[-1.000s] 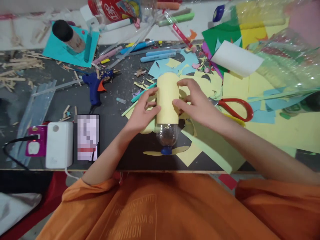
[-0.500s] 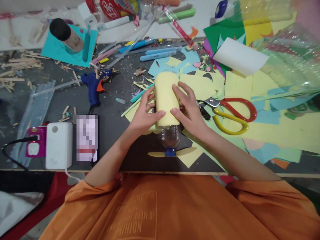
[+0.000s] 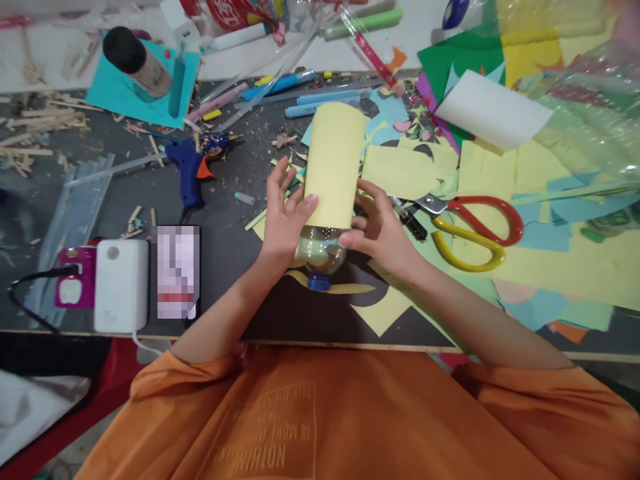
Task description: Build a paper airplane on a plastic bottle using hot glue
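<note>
A clear plastic bottle (image 3: pixel 327 252) with a blue cap (image 3: pixel 319 282) points its neck toward me. Pale yellow paper (image 3: pixel 335 167) is wrapped around its body. My left hand (image 3: pixel 284 220) grips the left side, thumb on the paper near its lower edge and fingers curled at the side. On the right, my right hand (image 3: pixel 383 227) holds the bottle with its thumb by the clear shoulder; its fingers are partly hidden behind. Under the cap end lies a thin curved strip of yellow paper (image 3: pixel 350 289).
Scissors (image 3: pixel 470 227) with red and yellow handles lie to the right on paper scraps. A blue glue gun (image 3: pixel 187 167), a phone (image 3: pixel 175 273) and a white power bank (image 3: pixel 121 287) are on the left. Pens (image 3: pixel 325 100) and a dark-capped bottle (image 3: pixel 137 63) sit farther back.
The wrapped bottle has tilted, its far end rising and its cap moving left and away from me. My right thumb has slid down from the paper to the clear shoulder.
</note>
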